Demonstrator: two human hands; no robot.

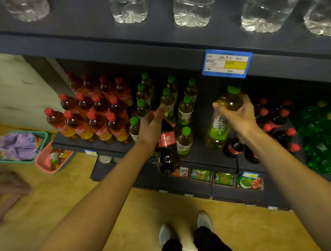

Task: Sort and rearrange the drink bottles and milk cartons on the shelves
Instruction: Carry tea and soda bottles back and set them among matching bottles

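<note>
While both arms reach toward the middle shelf (199, 154), the left hand (150, 126) grips a dark cola bottle (165, 147) by its neck, fingers curled round the red cap end; the bottle hangs in front of the shelf edge, label facing out. Right hand (238, 116): fingers wrapped over the shoulder of a green tea bottle (220, 120), green cap up, bottle tilted, its base low over the shelf near a second cola bottle (233, 147).

Shelf stock, left to right: red-capped tea bottles (91, 116); green-capped tea bottles (168, 96); red-capped cola bottles (277, 122); green soda bottles with yellow caps (327, 136). Upper shelf: clear water bottles (191, 3), blue price tag (226, 62) on its edge. Lower shelf: juice cartons (224, 178). Floor at left: two baskets (41, 149).
</note>
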